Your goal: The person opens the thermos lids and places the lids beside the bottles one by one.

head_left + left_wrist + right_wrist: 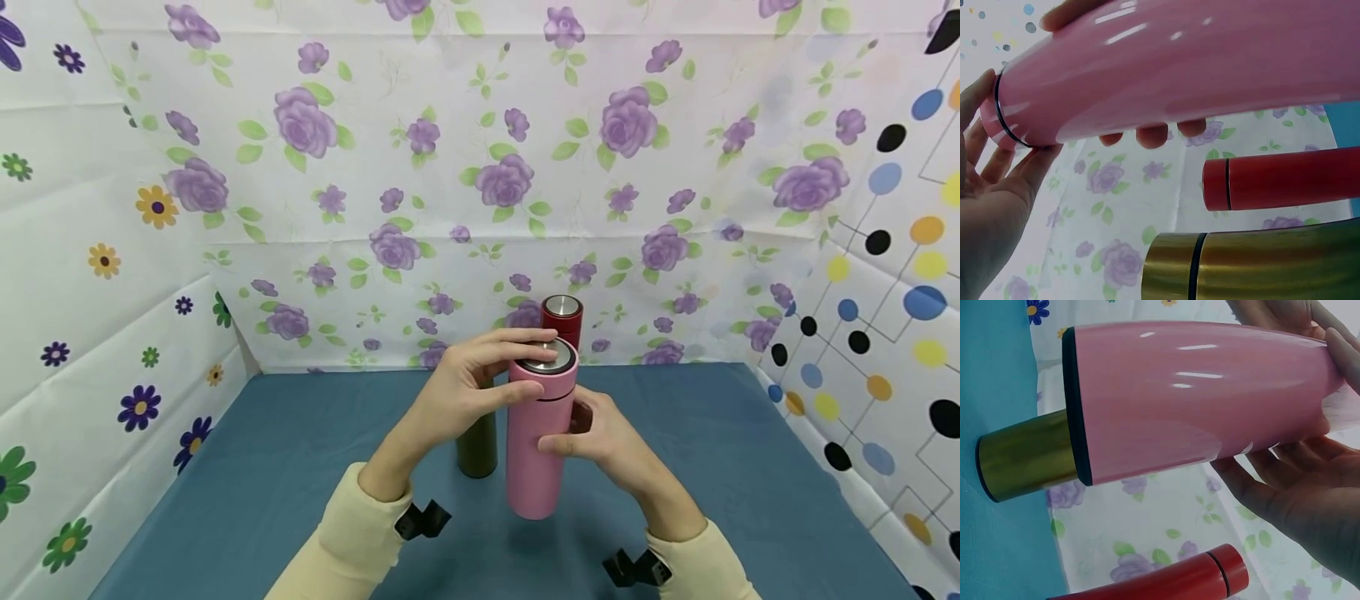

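Observation:
A pink thermos flask (534, 467) is held nearly upright over the table, its dark base showing in the right wrist view. My left hand (468, 379) grips its lid (992, 122), with the thumb on the near side and the fingers over the steel top. Round the upper body, just below the lid seam, my right hand (607, 433) holds the flask from the right side. Behind and to the left stands an olive-green thermos flask (477, 450), partly hidden by my left hand. A red thermos flask (564, 323) is behind the pink one, its lower part hidden.
A blue cloth (330, 450) covers the table. Behind it hangs a white sheet (450, 275) with purple roses. Patterned sheets also hang at the left and right sides. Each wrist carries a small black camera mount (422, 521).

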A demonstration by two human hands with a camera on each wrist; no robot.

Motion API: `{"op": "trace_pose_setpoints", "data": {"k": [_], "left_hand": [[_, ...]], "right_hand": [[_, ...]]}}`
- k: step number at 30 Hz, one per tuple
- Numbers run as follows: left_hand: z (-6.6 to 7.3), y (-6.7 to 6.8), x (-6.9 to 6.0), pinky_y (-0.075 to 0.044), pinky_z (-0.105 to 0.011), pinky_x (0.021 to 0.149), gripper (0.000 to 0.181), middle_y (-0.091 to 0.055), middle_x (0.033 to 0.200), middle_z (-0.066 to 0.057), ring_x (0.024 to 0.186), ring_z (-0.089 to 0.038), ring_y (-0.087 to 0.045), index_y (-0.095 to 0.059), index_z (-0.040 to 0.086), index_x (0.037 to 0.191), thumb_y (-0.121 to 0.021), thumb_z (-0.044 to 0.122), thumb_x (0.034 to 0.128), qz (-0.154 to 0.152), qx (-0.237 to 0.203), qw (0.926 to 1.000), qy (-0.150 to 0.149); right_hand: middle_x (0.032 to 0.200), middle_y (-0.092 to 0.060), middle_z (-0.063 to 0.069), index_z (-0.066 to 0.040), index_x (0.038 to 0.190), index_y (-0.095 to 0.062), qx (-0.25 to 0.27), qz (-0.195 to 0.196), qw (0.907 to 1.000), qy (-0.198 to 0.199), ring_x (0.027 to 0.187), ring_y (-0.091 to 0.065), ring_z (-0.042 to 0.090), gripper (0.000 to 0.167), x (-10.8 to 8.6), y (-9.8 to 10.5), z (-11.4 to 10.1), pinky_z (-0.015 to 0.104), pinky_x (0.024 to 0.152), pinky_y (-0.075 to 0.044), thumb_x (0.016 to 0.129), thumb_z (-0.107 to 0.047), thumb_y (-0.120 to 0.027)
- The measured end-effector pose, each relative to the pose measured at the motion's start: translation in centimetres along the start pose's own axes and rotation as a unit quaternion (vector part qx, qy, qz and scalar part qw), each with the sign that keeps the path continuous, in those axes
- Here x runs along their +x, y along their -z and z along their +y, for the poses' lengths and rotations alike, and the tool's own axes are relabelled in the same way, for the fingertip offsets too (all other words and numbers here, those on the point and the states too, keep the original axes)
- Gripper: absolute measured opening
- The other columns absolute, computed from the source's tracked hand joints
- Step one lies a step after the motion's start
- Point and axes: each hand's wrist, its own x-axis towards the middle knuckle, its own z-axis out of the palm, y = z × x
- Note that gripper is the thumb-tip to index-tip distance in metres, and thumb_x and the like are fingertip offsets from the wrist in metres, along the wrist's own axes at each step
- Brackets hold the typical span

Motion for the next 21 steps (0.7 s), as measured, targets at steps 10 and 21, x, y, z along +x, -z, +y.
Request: {"op": "trace_pose_setpoints", "data": {"k": [10,21], "left_hand": [[0.3,-0.5,0.0,-0.053,-0.047,0.105,0.035,-0.060,0.146,-0.016,0.136,-0.031,-0.056,-0.070,-0.006,0.128,-0.075,0.006,0.0957,0.023,0.020,0.9992,-0.024],[0.6,-1.3,-0.2,-0.056,-0.044,0.100,0.034,-0.063,0.143,-0.013,0.135,-0.028,-0.058,-0.073,-0.005,0.124,-0.078,0.006,0.0924,0.078,0.051,0.9952,-0.030]], "right_hand": [[0.130,-0.066,0.018,-0.006,0.146,-0.055,-0.010,0.003,0.9999,0.003,0.113,-0.068,0.038,0.057,-0.1,0.1,-0.2,0.045,0.090,-0.060,0.094,-0.017,-0.076],[0.129,-0.067,0.013,-0.011,0.145,-0.058,-0.054,0.049,0.9972,0.019,0.111,-0.069,0.035,0.056,-0.1,-0.7,-0.4,0.042,0.089,-0.060,0.093,-0.016,-0.078]]}}
